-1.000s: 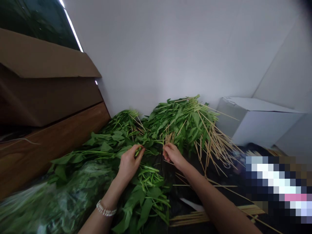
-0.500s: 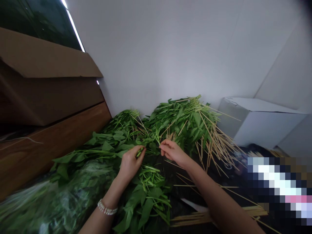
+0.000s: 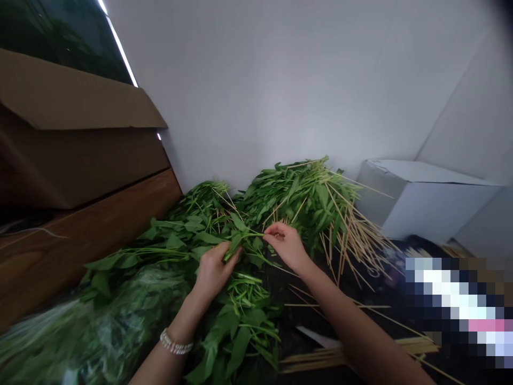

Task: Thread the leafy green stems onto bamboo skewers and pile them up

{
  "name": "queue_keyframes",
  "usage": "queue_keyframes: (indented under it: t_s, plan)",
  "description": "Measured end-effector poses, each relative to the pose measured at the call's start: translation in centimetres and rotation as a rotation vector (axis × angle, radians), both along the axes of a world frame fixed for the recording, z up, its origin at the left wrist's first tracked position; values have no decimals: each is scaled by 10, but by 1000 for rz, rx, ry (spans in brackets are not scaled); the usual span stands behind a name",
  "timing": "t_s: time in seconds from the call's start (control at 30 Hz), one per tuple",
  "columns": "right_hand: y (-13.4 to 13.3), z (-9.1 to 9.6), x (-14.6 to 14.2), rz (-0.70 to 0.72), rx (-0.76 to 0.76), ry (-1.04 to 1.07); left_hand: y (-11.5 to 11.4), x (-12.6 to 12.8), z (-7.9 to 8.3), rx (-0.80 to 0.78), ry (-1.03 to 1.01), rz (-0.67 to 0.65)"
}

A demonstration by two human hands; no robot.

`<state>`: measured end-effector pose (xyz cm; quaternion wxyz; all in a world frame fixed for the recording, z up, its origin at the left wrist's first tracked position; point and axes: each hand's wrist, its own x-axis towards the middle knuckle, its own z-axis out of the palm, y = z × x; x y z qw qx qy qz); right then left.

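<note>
With thumb and forefinger, my right hand pinches the end of a leafy green stem. Its leaves spread leftward, over my left hand. That left hand, with a beaded bracelet at the wrist, is closed around short green stems, partly hidden by its fingers and the leaves. Just below both hands lies a bunch of cut greens, stem ends toward me and leaves nearer still. Behind the right hand rises a large heap of greens with thin wooden sticks poking out on its right.
A cardboard box stands on a wooden surface at left. Greens in clear plastic lie front left. A white box sits by the wall at right. More sticks and a knife-like blade lie near my right forearm.
The leafy stem in my right hand has swung from upright to lying sideways, its leaves now over my left hand. My right hand has risen slightly; the left has barely moved.
</note>
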<state>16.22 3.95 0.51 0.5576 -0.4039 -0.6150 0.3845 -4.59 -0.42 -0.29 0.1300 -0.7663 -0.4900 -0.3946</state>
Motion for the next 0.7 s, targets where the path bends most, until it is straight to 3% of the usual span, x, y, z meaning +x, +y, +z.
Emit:
queue_keyframes:
  t_s: [0.17, 0.33, 0.47, 0.6, 0.7]
  plan:
    - [-10, 4, -4, -145, 147, -231, -5, 3, 4, 112, -106, 3]
    - [-14, 5, -7, -140, 177, -276, -7, 3, 9, 192, -275, 94]
    - [-20, 2, -13, -99, 179, -335, -9, 5, 11, 208, -141, 17]
    - [-30, 3, -22, 29, 197, -387, -7, 7, 5, 91, 75, -83]
    - [-29, 7, -21, 99, 158, -293, -4, 6, 1, 6, 83, -128]
